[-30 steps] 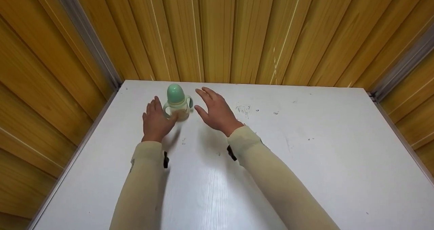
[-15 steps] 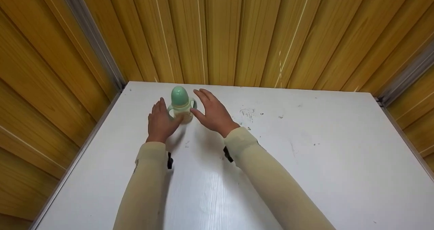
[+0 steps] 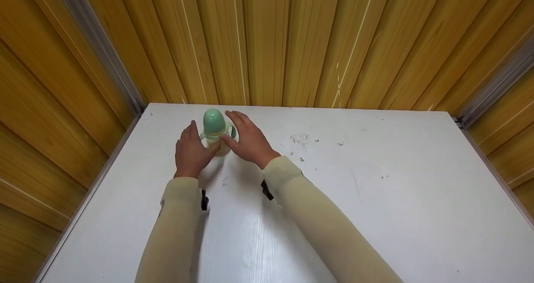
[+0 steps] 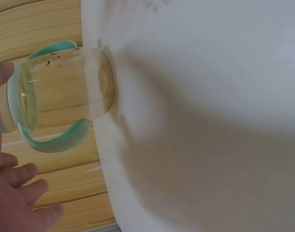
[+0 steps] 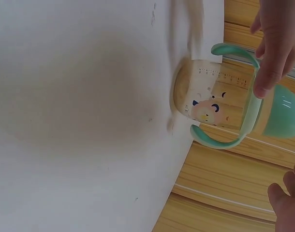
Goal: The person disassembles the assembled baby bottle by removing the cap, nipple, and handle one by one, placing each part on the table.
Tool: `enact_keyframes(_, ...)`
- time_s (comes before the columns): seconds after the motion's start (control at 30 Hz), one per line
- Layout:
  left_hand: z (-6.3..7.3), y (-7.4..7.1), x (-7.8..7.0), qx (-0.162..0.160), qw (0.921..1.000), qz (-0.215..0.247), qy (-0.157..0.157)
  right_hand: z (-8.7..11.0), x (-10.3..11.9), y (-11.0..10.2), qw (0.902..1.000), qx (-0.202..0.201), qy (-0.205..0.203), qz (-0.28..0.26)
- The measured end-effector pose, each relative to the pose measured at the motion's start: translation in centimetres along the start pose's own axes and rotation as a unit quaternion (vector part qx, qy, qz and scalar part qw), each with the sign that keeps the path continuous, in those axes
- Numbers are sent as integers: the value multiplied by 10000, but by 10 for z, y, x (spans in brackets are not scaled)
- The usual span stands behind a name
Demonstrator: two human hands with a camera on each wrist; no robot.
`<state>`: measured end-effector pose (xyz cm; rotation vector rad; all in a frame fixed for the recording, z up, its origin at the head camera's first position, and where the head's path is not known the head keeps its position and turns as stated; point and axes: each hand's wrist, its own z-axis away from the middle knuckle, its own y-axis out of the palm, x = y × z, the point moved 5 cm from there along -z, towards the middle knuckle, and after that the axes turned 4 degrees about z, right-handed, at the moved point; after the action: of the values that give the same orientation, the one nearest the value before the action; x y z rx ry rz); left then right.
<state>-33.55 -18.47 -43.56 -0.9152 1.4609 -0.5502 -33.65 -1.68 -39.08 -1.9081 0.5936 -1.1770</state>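
Note:
A baby bottle with a mint-green dome cap and two mint side handles stands upright near the table's far left. Its clear body carries measuring marks and a printed animal face. My left hand is at its left, fingers extended forward, thumb passing before the lower body. At its right is my right hand, fingers reaching past the cap's right side and thumb in front of the collar. Both thumbs partly hide the bottle in the head view. Whether either hand touches it I cannot tell.
The white table has scattered dark marks. A yellow wood-look panel wall rises behind it, with grey metal posts at the left corner and right corner.
My right hand has moved left toward the bottle, closing most of the gap. The left hand stays beside the bottle, its thumb before it. The bottle has not visibly moved on the table.

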Motion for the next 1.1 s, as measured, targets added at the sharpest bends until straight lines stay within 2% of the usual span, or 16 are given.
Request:
enact_keyframes(0.17, -2, -1, -2, -44, 9998, 144, 139, -7, 0, 3, 9998, -55, 17, -184)
enact_keyframes(0.27, -2, -1, -5, -58, 9990, 380, 207, -11, -1, 5, 9997, -60, 29, -227)
enact_keyframes(0.4, -3, -1, -6, 16, 9970, 766, 75, -16, -2, 8, 9994, -19, 95, -328)
enact_keyframes(0.77, -8, 1, 4, 33, 9904, 1352, -275, -29, 4, 9, 9988, -83, 89, -475)
enact_keyframes(0.93, -10, 3, 5, 116, 9862, 1621, -303, -34, 6, 10, 9985, 9, 107, -540)
enact_keyframes(1.1, -13, 10, 7, 340, 9822, 1813, -359, -36, 6, 12, 9981, 76, 147, -591)
